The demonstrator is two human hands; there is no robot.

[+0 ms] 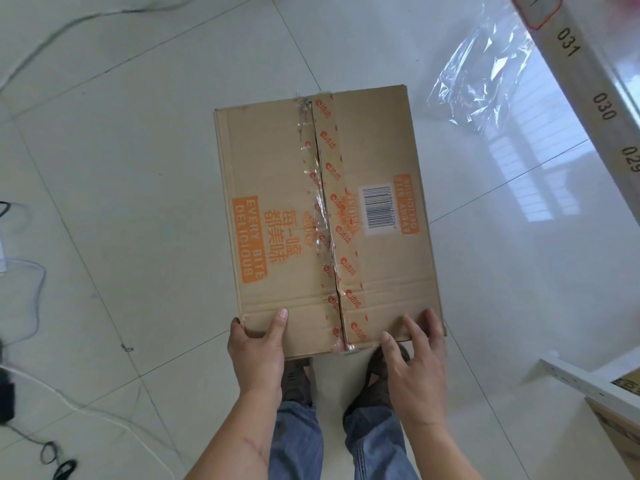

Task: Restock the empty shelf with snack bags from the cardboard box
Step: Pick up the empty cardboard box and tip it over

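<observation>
Floor: pale glossy tiles with grey grout lines, window reflection at right; clear plastic sheet lies crumpled on the floor at upper right; thin cables run along the left side, from the upper left corner down to dark loops at lower left; dark shoes and blue jeans visible at bottom centre.

A shop or stockroom, by the look of it: a white shelf edge carries printed position numbers 031, 030 and 029, a branded, barcoded cardboard box sits on glossy floor tiles, and loose plastic wrap lies nearby.
</observation>
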